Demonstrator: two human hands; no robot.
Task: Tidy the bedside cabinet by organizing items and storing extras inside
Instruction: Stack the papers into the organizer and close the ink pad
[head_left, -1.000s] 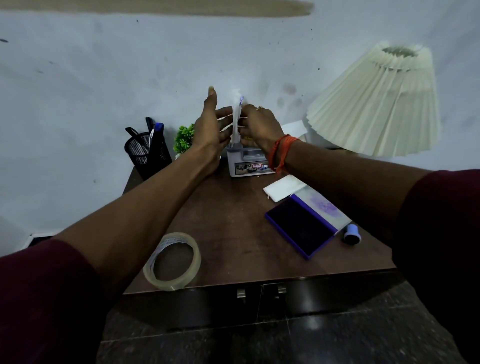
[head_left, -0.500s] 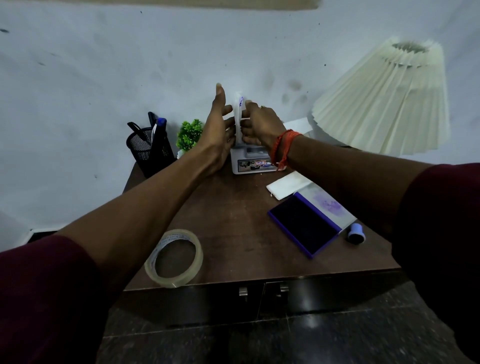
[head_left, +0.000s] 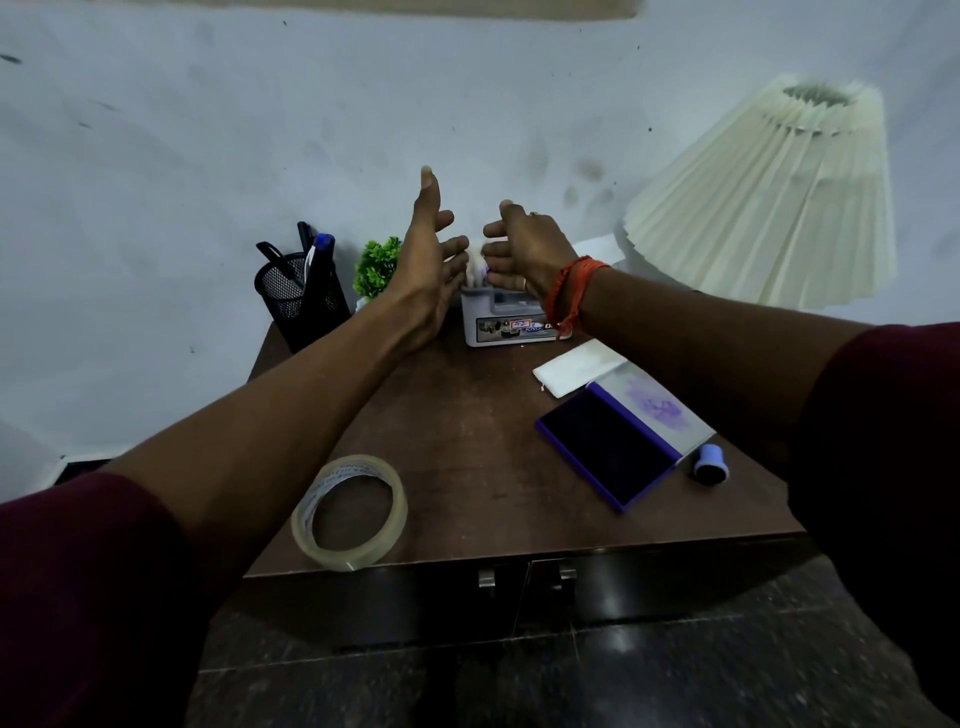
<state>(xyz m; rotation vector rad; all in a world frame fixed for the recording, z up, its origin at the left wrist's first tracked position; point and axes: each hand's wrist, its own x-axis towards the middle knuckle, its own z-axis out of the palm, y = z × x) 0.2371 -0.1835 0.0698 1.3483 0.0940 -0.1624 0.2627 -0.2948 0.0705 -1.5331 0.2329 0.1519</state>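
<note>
At the back of the brown cabinet top (head_left: 467, 441) stands a grey box holder (head_left: 514, 327) with a sticker on its front. A white packet (head_left: 475, 262) sticks up out of it, mostly hidden between my hands. My left hand (head_left: 426, 270) is on its left, thumb up, straight fingers touching the packet. From the right, my right hand (head_left: 524, 249) presses the packet with extended fingers. On the top also lie a clear tape roll (head_left: 304, 525) at the front left, an open purple stamp pad (head_left: 608, 447), a small blue stamp (head_left: 709, 465) and a folded white paper (head_left: 571, 369).
A black mesh pen holder (head_left: 298, 296) and a small green plant (head_left: 376, 267) stand at the back left by the wall. A pleated cream lamp shade (head_left: 769, 202) leans at the back right. Two cabinet doors with metal handles (head_left: 488, 577) are closed below the front edge.
The white packet has gone down into the grey box; it stood tall between my fingers before. Both hands have sunk with it and their fingers have spread.
</note>
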